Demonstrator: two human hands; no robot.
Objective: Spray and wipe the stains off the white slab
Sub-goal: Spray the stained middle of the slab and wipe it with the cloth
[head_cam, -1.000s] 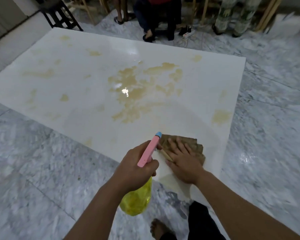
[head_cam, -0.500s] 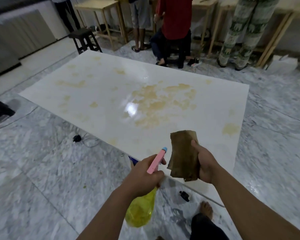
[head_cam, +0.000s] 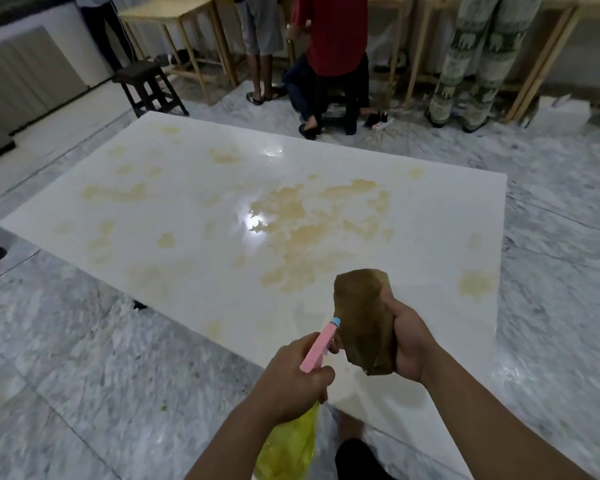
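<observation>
A large white slab lies flat on the marble floor, marked with yellowish-brown stains; the biggest stain patch is at its middle, a smaller one near the right edge. My left hand grips a spray bottle with a pink head, blue nozzle and yellow body, nozzle pointing toward the slab. My right hand holds a brown cloth upright in the air above the slab's near edge.
Several people stand or sit beyond the slab's far edge, beside wooden tables. A dark stool stands at the far left corner. A small dark object lies by the slab's left edge. My foot is at the near edge.
My right hand lifted the brown cloth off the slab and holds it up. The view rose, showing more of the slab and people. The left hand keeps the spray bottle.
</observation>
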